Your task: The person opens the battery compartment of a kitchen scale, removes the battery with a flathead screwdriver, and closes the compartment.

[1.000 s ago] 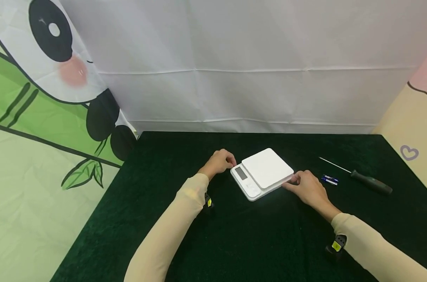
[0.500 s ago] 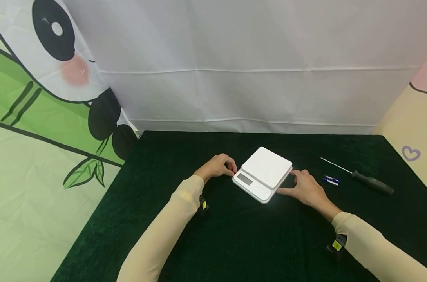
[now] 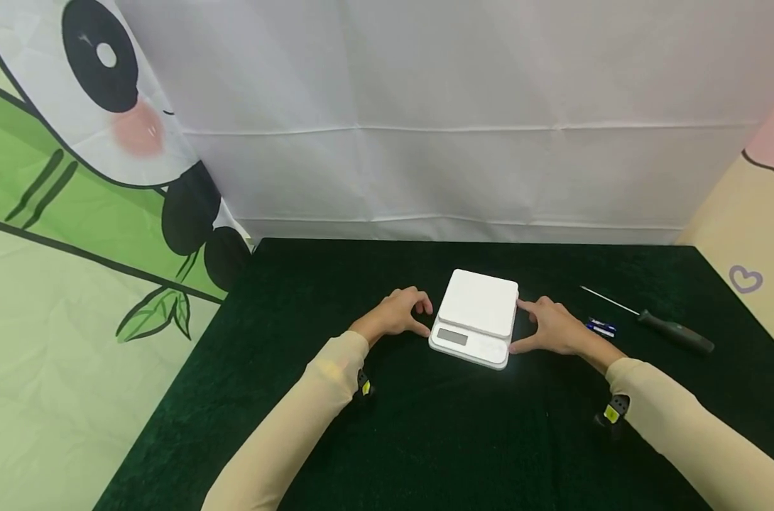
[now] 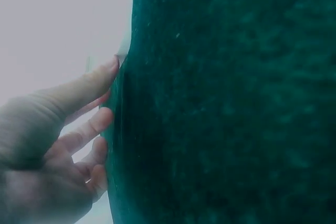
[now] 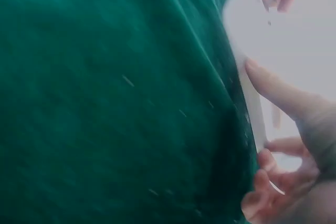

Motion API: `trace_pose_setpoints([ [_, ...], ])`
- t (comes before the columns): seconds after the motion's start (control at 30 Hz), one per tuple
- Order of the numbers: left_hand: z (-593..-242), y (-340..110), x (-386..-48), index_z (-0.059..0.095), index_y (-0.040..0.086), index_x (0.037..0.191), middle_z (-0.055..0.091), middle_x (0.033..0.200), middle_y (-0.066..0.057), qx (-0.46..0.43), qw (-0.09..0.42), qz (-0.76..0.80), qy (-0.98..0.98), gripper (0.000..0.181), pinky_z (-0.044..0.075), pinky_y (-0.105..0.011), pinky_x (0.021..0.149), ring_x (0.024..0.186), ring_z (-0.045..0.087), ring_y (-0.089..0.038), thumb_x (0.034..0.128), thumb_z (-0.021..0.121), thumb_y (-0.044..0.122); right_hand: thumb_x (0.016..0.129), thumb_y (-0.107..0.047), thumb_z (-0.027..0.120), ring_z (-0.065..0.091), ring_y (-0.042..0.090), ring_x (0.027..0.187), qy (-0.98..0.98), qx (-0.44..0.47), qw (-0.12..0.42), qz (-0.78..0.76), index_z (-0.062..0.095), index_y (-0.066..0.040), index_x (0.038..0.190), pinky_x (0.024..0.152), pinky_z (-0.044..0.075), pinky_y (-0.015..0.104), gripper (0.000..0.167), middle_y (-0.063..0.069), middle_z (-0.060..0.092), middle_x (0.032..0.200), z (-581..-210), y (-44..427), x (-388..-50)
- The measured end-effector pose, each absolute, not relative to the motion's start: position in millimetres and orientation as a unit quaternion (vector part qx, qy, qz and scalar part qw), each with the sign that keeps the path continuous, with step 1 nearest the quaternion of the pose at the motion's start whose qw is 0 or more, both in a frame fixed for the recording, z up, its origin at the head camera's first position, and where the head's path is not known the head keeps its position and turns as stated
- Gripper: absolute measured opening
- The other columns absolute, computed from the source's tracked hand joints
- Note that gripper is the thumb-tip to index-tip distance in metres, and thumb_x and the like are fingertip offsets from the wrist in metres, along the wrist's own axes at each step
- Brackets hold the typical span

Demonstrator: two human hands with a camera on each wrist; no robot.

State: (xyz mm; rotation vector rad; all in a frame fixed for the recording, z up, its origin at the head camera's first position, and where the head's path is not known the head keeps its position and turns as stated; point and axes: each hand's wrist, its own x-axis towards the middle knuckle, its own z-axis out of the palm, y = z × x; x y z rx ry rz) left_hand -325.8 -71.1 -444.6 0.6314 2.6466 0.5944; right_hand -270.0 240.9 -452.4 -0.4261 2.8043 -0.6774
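A white kitchen scale (image 3: pixel 478 305) with a small grey display (image 3: pixel 453 337) lies flat on dark green cloth, its display side towards me. At the scale's left edge is my left hand (image 3: pixel 396 312), thumb at the front corner and the other fingers loosely bent, a little apart from the edge. My right hand (image 3: pixel 549 328) rests against the right edge, with thumb and forefinger spread along the same side. The right wrist view shows that thumb (image 5: pixel 273 87) on the scale's pale edge (image 5: pixel 252 114). Glare washes out much of both wrist views.
Right of my right hand lie small blue batteries (image 3: pixel 601 327) and a screwdriver (image 3: pixel 674 331) with a dark handle. The green cloth (image 3: pixel 425 440) covers the table. A white curtain (image 3: pixel 361 177) hangs behind it.
The scale has turned counterclockwise, so its display side has swung from the left round to the front. My left hand has moved slightly towards me; my right hand stays at the right edge.
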Motion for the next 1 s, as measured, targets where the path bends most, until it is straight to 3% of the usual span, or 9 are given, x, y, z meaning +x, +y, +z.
trace_pose_setpoints([
  [0.33,-449.7,-56.1,-309.8,0.053,0.017,0.138,0.055,0.116,0.0,0.243,0.169,0.147,0.944,0.073,0.04,-0.036,0.092,0.102,0.045,-0.019,0.0764,0.083,0.042,0.073,-0.047,0.083,0.048,0.04,0.108,0.933,-0.157,0.221,-0.235,0.023,-0.004,0.154,0.081,0.047,0.049,0.109,0.03,0.043,0.126,-440.3,256.1,-292.7],
  [0.5,-451.8,-51.4,-309.9,0.053,0.018,0.138,0.055,0.117,0.001,0.238,0.165,0.135,0.948,0.074,0.04,-0.034,0.091,0.103,0.045,-0.018,0.0757,0.083,0.043,0.073,-0.047,0.083,0.047,0.04,0.106,0.931,-0.156,0.23,-0.236,0.023,-0.004,0.154,0.08,0.046,0.047,0.11,0.03,0.043,0.125,-438.6,257.7,-294.2],
  [0.77,-451.8,-50.3,-309.7,0.053,0.019,0.137,0.055,0.117,0.001,0.229,0.169,0.135,0.949,0.074,0.04,-0.035,0.093,0.104,0.046,-0.018,0.0751,0.083,0.044,0.075,-0.048,0.081,0.046,0.044,0.111,0.927,-0.145,0.247,-0.243,0.02,-0.006,0.155,0.085,0.045,0.055,0.109,0.031,0.041,0.128,-441.1,259.9,-294.4],
  [0.87,-447.8,-53.9,-312.5,0.053,0.019,0.138,0.054,0.119,0.001,0.23,0.17,0.125,0.95,0.07,0.04,-0.035,0.093,0.105,0.046,-0.018,0.0778,0.081,0.044,0.079,-0.048,0.078,0.046,0.042,0.111,0.928,-0.146,0.243,-0.244,0.021,-0.006,0.155,0.085,0.045,0.053,0.104,0.03,0.042,0.128,-441.6,261.3,-295.9],
  [1.0,-434.6,-70.4,-325.9,0.055,0.019,0.136,0.053,0.126,-0.002,0.222,0.138,0.118,0.958,0.053,0.04,-0.04,0.098,0.111,0.047,-0.021,0.0897,0.07,0.041,0.088,-0.049,0.067,0.049,0.039,0.104,0.95,-0.158,0.162,-0.214,0.031,-0.001,0.15,0.08,0.046,0.049,0.087,0.029,0.049,0.121,-436.9,270.3,-300.2],
])
